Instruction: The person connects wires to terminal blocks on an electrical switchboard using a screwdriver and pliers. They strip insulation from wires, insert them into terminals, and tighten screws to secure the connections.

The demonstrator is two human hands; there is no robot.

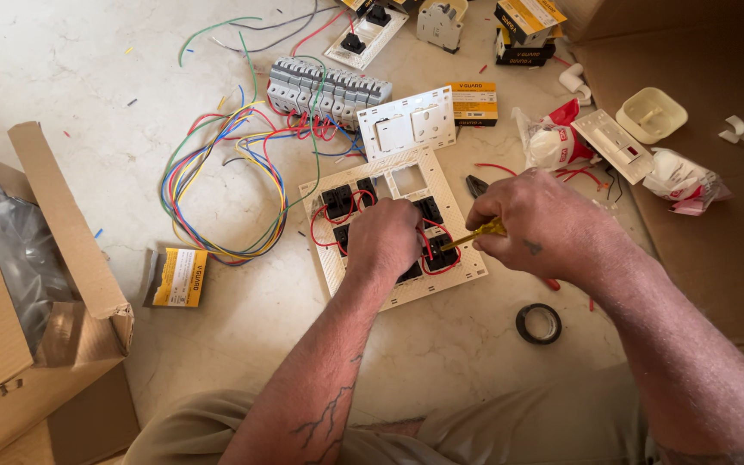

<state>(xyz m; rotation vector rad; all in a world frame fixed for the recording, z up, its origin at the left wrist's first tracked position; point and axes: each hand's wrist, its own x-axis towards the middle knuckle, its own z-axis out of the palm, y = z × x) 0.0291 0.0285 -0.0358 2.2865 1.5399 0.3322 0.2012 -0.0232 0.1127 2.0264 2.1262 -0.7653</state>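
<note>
this looked like a room in a home or building under electrical fitting, used as a makeshift work spot rather than a proper workshop. the work was spread straight on a pale marble floor (71,69), with no bench in sight. a row of grey circuit breakers (327,86) lay beside a tangle of coloured wires (217,185), near a white switch plate frame (393,228) with black modules wired in red. small yellow product boxes (176,277), an open cardboard carton (53,258), a roll of black tape (538,323) and wire offcuts were scattered about, and flattened cardboard (699,250) covered part of the floor.
</note>
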